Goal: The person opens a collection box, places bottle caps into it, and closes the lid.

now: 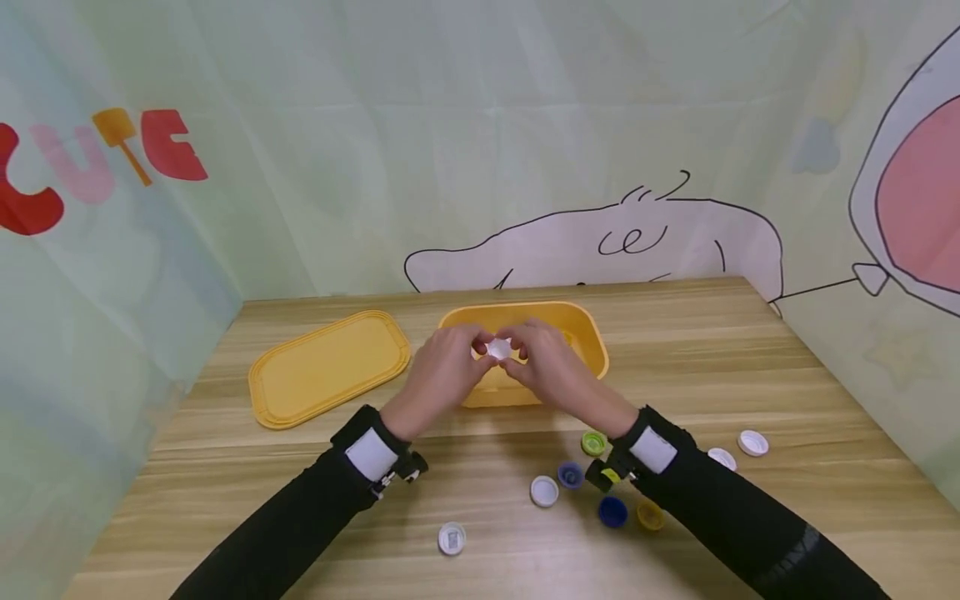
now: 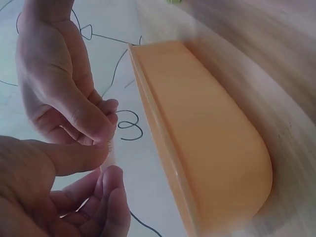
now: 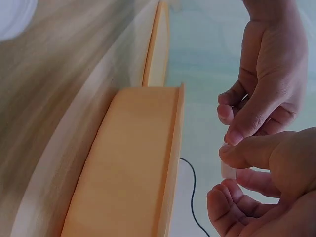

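Both hands pinch a small white bottle cap [image 1: 498, 349] between thumbs and fingertips, above the open yellow box [image 1: 501, 397]. The left hand [image 1: 447, 360] has its side of the cap, and the right hand [image 1: 550, 360] takes the opposite side. Seen from the right wrist, the cap [image 3: 228, 168] stands edge-on between the thumbs, and fingers cover much of it. The box wall [image 2: 212, 133] lies beside and below the hands in the left wrist view. Part of the box's inside is hidden behind the hands, with something yellow in its right side.
The yellow lid [image 1: 330, 368] lies flat left of the box. Loose caps are scattered in front: a green one [image 1: 593, 442], a dark blue one [image 1: 612, 512], a yellow one [image 1: 650, 515] and several white ones, including one [image 1: 452, 538] near the front. A printed cloth [image 1: 337, 167] hangs behind.
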Available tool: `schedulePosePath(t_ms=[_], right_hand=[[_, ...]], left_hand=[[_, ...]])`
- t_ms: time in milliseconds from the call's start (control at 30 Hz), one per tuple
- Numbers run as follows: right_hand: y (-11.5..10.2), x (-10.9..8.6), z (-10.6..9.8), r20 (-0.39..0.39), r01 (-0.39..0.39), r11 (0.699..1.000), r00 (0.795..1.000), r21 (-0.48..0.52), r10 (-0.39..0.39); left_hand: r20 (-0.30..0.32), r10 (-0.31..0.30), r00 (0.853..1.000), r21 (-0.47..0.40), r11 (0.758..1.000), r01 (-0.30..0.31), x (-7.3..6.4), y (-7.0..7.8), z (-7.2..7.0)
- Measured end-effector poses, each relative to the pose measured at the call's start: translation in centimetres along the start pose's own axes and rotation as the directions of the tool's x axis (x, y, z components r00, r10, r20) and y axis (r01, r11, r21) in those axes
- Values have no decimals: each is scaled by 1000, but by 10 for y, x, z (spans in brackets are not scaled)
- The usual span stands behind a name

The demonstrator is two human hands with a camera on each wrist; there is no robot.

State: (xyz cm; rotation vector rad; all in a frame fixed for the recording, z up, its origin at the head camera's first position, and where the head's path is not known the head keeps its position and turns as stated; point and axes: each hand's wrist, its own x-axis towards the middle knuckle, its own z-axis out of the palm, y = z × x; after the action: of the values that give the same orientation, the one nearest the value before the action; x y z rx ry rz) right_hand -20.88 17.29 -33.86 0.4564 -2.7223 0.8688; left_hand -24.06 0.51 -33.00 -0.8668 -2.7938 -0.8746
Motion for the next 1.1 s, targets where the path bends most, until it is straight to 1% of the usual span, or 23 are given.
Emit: schedulePosePath(t_ms=[100,300,400,433,533,633,733,800,1000,1100], right_hand=[[5,8,1,19,-16,1000,1000,2,16],[16,25,11,15,-2,1000,1000,-13,2],[22,32,17,23,2,1000,1000,-29,-1],[24,33,19,29,1,999,1000,-35,0],[29,38,23,65,-11,998,998,-55,15],[33,43,27,124,-66,996,990,-59,72],[36,48,33,186,-128,989,973,-69,139],[39,50,37,214,-161,984,961,-78,174],[45,53,46,242,-205,976,946,-73,217],[47,55,48,251,-199,977,944,-77,212]], left_hand=[[7,-15,1000,-2,1000,15,9,-1,1],[27,-21,999,-7,1000,21,27,-8,9],[50,-49,998,-17,999,50,33,-12,13],[60,-67,996,-24,997,69,35,-13,15],[82,-101,992,-18,995,103,39,-15,19],[98,-114,989,28,993,112,42,-18,24],[111,-118,987,92,990,108,44,-20,30],[124,-131,984,134,984,114,44,-21,34],[169,-180,969,252,958,134,45,-21,41],[169,-175,970,319,941,114,44,-21,43]])
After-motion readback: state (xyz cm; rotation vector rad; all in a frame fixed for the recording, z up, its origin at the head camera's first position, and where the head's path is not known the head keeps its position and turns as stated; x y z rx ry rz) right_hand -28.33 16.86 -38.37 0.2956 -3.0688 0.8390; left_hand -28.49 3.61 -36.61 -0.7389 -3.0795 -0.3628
